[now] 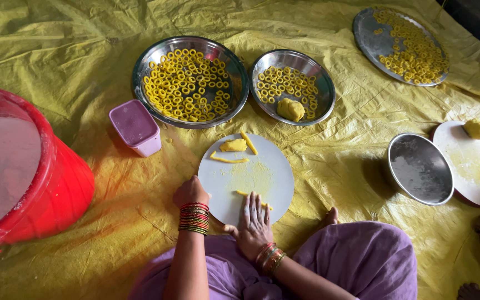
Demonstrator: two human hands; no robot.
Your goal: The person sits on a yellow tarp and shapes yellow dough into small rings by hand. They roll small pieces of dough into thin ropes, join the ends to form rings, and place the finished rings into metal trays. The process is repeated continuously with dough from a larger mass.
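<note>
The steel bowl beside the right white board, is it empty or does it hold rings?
Empty. The steel bowl shows only bare, shiny metal inside; no yellow rings or dough lie in it.

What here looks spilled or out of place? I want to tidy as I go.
Little stands out. A few yellow rings lie off the rim of the far right steel plate, on the yellow sheet. Small crumbs sit beside the pink box.
</note>
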